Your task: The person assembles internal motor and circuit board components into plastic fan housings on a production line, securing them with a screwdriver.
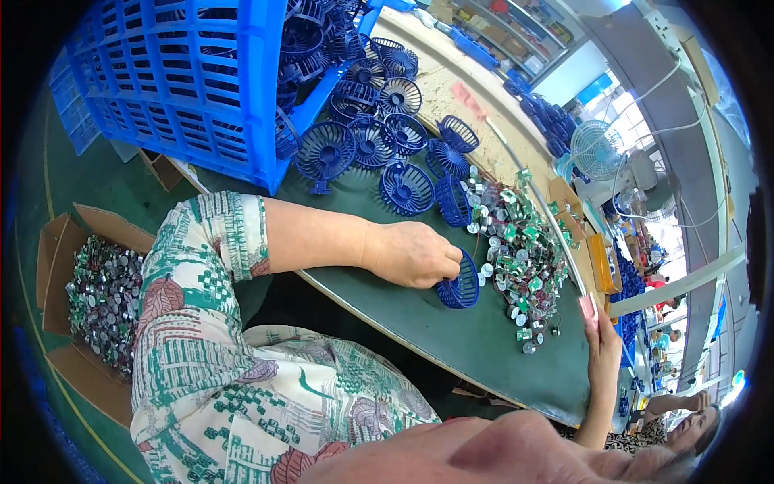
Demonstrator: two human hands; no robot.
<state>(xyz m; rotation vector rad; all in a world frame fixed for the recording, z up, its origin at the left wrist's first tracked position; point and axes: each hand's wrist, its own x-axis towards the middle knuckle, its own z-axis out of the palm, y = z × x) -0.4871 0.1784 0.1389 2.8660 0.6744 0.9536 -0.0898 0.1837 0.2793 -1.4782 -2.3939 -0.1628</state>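
Note:
My left hand (pixel 415 255) reaches across from the left. Its fingers are closed on the rim of a round dark-blue plastic fan housing (pixel 458 289), which is tilted on the green table top. Beside it lies a heap of small motors with green circuit boards and wires (pixel 520 258). My right hand (pixel 603 343) is at the right end of the table, its fingers closed by a small pinkish piece (pixel 589 306). A long thin grey strip (pixel 556 226) ends there; what the fingers hold is unclear. More blue fan housings (pixel 372 141) lie beyond my left hand.
A blue slatted crate (pixel 185 89) full of fan housings stands at the far left. Below it, an open cardboard box (pixel 60 278) holds many small motors. A pale-blue fan (pixel 597 149) and a yellow box (pixel 603 262) stand past the table. Another person (pixel 689 423) is at lower right.

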